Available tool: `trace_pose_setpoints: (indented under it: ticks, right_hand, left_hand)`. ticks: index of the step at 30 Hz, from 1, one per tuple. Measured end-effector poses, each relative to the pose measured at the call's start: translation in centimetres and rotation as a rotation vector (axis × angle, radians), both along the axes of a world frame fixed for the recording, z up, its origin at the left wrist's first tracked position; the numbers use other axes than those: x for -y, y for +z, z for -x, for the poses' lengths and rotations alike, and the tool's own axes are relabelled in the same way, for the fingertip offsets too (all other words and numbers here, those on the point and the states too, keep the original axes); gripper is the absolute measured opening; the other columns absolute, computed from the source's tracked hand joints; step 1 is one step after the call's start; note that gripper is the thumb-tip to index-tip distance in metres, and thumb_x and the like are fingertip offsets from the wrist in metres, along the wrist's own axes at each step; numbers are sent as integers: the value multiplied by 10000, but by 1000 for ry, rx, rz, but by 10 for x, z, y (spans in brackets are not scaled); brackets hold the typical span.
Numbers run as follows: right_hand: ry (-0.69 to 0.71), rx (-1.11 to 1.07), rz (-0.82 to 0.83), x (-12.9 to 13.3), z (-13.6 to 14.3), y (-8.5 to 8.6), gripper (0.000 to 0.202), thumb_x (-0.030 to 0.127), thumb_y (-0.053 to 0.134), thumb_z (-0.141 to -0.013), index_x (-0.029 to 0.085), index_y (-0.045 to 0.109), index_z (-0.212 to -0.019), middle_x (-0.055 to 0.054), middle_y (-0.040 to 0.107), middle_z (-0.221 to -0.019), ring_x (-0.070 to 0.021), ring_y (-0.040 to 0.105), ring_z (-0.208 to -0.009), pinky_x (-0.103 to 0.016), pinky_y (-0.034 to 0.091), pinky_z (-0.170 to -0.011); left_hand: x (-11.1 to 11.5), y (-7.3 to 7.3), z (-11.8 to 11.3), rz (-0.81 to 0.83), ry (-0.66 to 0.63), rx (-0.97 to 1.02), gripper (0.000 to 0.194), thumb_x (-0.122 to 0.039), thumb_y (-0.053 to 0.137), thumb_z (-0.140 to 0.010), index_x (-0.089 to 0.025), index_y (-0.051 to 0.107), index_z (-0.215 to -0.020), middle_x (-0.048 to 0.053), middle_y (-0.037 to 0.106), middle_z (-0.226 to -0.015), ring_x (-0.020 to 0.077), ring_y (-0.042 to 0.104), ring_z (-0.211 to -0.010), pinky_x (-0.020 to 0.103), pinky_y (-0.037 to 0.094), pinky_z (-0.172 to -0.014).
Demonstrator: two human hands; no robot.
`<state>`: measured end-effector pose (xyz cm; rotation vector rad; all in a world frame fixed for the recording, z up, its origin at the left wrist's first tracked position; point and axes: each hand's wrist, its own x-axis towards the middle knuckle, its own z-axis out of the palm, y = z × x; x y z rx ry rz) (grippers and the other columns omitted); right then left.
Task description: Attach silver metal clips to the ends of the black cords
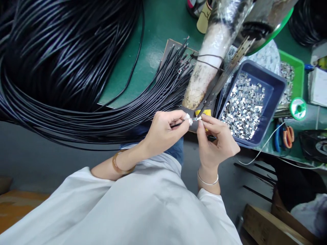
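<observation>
Between thumb and fingers, my left hand (166,131) pinches a black cable close to its end, where white material covers the fingertips. My right hand (214,136) is closed in a pinch on a small metal piece (196,119) at the cable's tip, and the two hands nearly touch. A large bundle of black cables (122,115) runs from the left, its stripped ends fanned out on a board behind my hands. Just right of my right hand stands a dark blue tray (274,85) holding many small metal clips (245,109).
A plastic-wrapped pole (209,58) and a metal bar (224,75) slant over the green table (155,27). At the right are a green tray (298,68), a solder-like spool (297,109) and orange-and-blue handled tools (288,136). A cardboard box (270,224) sits below.
</observation>
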<state>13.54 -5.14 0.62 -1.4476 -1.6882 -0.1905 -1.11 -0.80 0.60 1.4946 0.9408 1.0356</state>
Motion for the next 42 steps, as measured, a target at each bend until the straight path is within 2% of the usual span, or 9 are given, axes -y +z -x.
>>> trace_pose_setpoints:
  ticks: [10,19,31,37,42]
  right_hand:
    - [9,-7,9,-1,0,8,163,103,677,-801,217,626,-905,6,756,-964,-111,727,-784,-182,557,-566]
    - [28,-12,35,0,-2,8,162,126,661,-820,222,628,-947,6,752,-996,-107,724,-775,-187,570,-584]
    - [43,21,23,-1,-1,6,154,97,675,-802,209,610,-885,11,760,-962,-87,722,-796,-158,538,-609]
    - [14,47,13,-2,-2,4,127,128,671,-815,217,612,-883,17,760,-955,-84,718,-745,-161,541,-582]
    - [22,24,20,-2,-2,6,173,108,683,-799,219,621,-917,2,757,-982,-98,720,-760,-174,550,-560]
  left_hand:
    - [0,2,1,12,-10,15,137,-165,594,-846,-144,608,-711,-43,428,-542,56,329,-509,226,249,-469]
    - [-1,3,2,6,-16,9,142,-175,593,-848,-145,615,-712,-43,401,-542,55,316,-511,222,234,-460]
    - [-3,4,4,7,-18,-26,182,-168,608,-821,-134,589,-643,-51,374,-527,45,289,-500,217,212,-456]
    - [-2,1,2,5,-9,-21,156,-179,603,-830,-142,606,-679,-53,354,-527,51,278,-500,220,208,-455]
    - [-2,4,1,-8,-2,-21,148,-176,599,-831,-144,611,-688,-51,370,-527,52,286,-501,220,218,-458]
